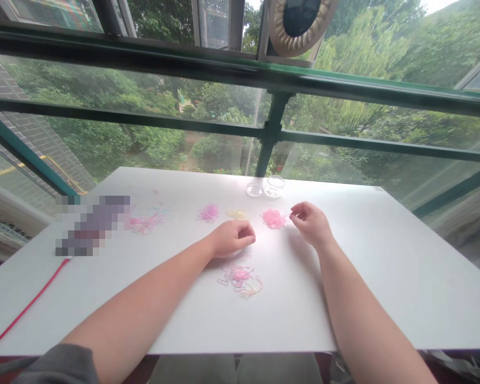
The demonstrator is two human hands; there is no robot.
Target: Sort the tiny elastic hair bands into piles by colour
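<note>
My left hand (232, 238) is over the middle of the white table, its fingers curled together; what they hold, if anything, is too small to tell. Behind it lies a yellow pile (237, 214) of small bands, partly hidden. In front of it is a loose mixed pile (241, 276) of pink, clear and yellowish bands. My right hand (309, 220) is just right of a pink pile (274, 218), thumb and fingertips pinched at its edge; anything between them is too small to see. A purple pile (208, 213) lies left of the yellow one.
On the left, a mixed pile (148, 221) of bands lies beside a pixelated object (96, 226) with a red cable (28, 306). A clear round container (274, 184) and a clear lid (254, 190) stand near the back edge, before green railings (176, 122).
</note>
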